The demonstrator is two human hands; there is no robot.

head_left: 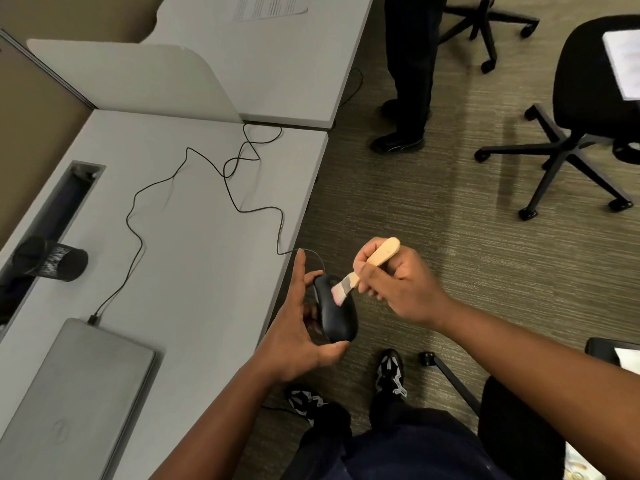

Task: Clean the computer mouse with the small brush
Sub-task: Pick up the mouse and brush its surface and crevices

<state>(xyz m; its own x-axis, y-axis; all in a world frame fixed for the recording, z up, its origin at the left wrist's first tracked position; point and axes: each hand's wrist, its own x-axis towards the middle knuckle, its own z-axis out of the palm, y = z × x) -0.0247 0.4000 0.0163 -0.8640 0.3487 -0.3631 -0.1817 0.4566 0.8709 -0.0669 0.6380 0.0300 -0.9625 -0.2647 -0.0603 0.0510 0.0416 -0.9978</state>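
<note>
A black wired computer mouse (335, 315) is held in the air just past the desk's right edge. My left hand (294, 336) grips it from the left, thumb under its near end and a finger along its far end. My right hand (394, 282) pinches the small brush (367, 268) by its light wooden handle. The pink bristles touch the top of the mouse near its buttons. The mouse's thin black cable (194, 188) loops back over the grey desk (207, 271) to the laptop.
A shut grey laptop (69, 396) lies at the desk's near left. A black mesh pen cup (52, 259) lies on its side by the cable slot. Another person's legs (408, 81) stand at the far side. Black office chairs (581, 133) stand on the carpet to the right.
</note>
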